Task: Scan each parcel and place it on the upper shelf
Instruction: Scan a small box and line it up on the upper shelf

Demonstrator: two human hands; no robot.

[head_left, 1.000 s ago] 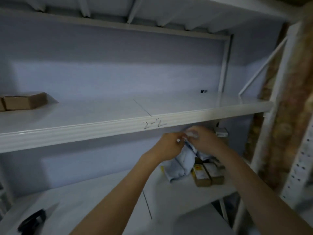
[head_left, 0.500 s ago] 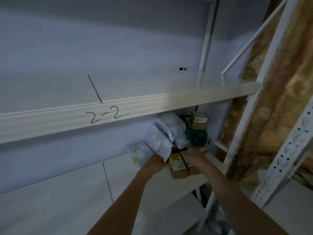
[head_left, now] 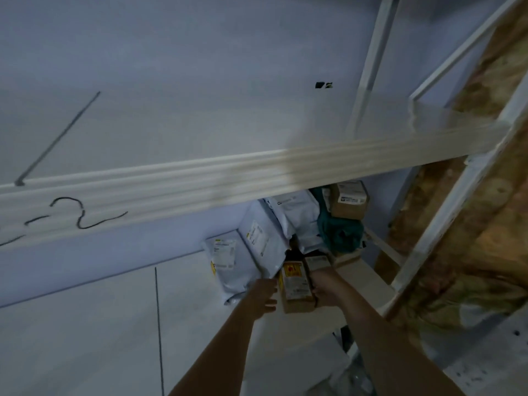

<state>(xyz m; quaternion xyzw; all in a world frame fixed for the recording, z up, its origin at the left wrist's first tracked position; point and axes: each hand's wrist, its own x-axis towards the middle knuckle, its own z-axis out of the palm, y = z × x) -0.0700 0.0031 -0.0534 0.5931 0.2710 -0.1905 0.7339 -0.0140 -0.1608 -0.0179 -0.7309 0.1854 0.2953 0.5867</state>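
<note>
two hands reach onto the lower shelf (head_left: 100,324). right hand (head_left: 328,287) lies against the right side of a small brown box (head_left: 295,287) with a yellow and red label, fingers curled round its edge. left hand (head_left: 261,295) is just left of the box, fingers loosely bent, holding nothing; contact with the box cannot be confirmed. box stands at the front of a parcel pile: grey mailer bags (head_left: 257,241), a teal bundle (head_left: 338,232), another carton (head_left: 350,201) on top. upper shelf (head_left: 200,124) bears a handwritten mark on its front edge.
</note>
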